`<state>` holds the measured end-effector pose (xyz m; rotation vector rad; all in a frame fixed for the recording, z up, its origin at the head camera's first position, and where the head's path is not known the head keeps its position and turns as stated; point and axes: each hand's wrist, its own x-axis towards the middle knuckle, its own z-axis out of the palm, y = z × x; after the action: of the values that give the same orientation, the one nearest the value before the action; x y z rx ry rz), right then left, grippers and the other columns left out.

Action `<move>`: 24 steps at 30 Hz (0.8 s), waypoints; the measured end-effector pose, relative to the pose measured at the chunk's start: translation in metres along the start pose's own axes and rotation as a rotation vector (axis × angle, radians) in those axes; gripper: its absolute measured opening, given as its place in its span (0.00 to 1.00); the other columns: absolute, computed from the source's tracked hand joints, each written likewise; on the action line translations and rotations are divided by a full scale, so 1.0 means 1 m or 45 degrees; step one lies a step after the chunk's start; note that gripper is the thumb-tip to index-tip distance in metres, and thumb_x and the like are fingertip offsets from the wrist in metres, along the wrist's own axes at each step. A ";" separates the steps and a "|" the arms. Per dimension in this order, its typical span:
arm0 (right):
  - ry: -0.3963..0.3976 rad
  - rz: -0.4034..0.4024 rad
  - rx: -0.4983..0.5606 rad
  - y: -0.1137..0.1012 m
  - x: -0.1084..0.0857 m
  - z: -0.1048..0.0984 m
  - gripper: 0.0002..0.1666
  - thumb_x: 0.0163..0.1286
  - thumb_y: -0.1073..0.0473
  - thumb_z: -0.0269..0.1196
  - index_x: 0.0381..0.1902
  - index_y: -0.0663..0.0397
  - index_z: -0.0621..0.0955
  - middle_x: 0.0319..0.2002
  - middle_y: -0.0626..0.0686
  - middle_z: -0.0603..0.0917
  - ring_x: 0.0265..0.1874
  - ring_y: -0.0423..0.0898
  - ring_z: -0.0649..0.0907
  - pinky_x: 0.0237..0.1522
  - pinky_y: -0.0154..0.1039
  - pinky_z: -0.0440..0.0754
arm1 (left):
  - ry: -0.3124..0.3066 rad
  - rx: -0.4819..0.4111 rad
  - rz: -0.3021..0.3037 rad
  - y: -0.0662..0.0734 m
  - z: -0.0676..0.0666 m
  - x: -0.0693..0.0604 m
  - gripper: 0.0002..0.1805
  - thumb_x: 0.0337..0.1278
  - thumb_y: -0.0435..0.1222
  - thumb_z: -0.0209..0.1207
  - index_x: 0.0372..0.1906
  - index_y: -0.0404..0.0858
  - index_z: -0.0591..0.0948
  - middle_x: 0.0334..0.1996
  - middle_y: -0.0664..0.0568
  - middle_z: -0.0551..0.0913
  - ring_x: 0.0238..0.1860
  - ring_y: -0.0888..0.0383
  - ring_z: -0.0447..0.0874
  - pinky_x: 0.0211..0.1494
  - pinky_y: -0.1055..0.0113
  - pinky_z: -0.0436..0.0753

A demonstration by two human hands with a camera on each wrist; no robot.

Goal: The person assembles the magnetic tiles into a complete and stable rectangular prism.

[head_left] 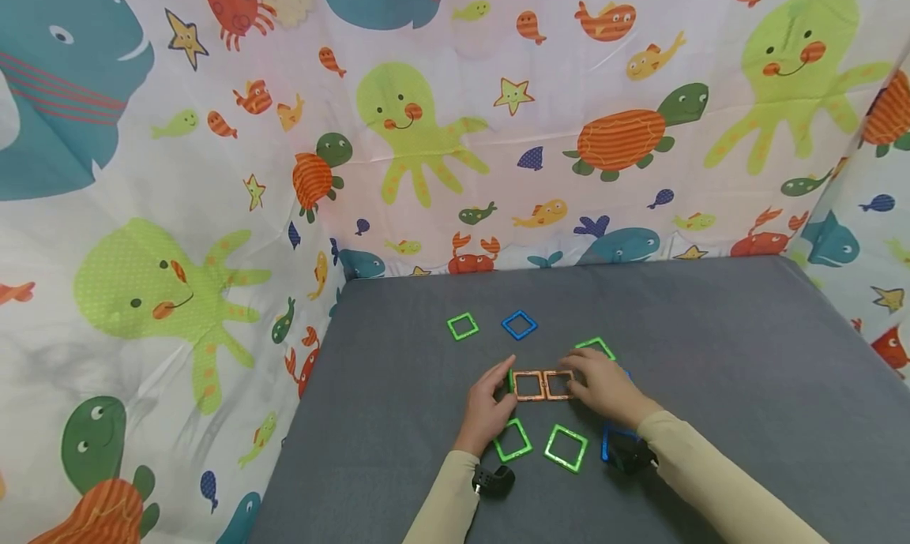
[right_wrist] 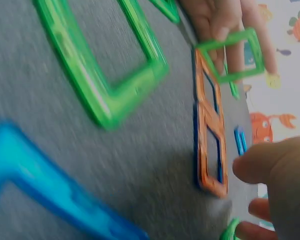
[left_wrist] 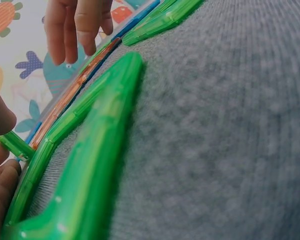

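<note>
Two orange square magnetic tiles lie side by side on the grey surface, with a dark blue edge showing beneath them in the right wrist view. At their left end, my left hand pinches a green square magnetic tile between thumb and fingers, holding it upright. My right hand hovers at the right end of the orange tiles with its fingers loosely bent. Nothing is between that thumb and fingers in the right wrist view, and the thumb is apart from the orange tile.
Nearer to me lie a green tile, another green tile beside the left wrist, and a blue tile partly under the right wrist. Farther back are a green tile, a blue tile and a partly hidden green tile. Patterned cloth hangs behind.
</note>
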<state>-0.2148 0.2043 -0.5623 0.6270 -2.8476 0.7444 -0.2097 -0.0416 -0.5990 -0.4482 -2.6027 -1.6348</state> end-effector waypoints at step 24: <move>0.072 0.253 -0.222 0.023 0.008 -0.007 0.20 0.65 0.59 0.69 0.53 0.61 0.86 0.54 0.72 0.82 0.50 0.71 0.82 0.45 0.69 0.81 | 0.003 0.064 0.040 -0.005 0.000 0.000 0.35 0.60 0.29 0.56 0.75 0.48 0.72 0.72 0.53 0.75 0.70 0.53 0.77 0.68 0.54 0.80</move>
<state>-0.2315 0.2227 -0.5644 0.2980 -2.9086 0.5217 -0.2111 -0.0433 -0.6030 -0.4817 -2.6147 -1.5561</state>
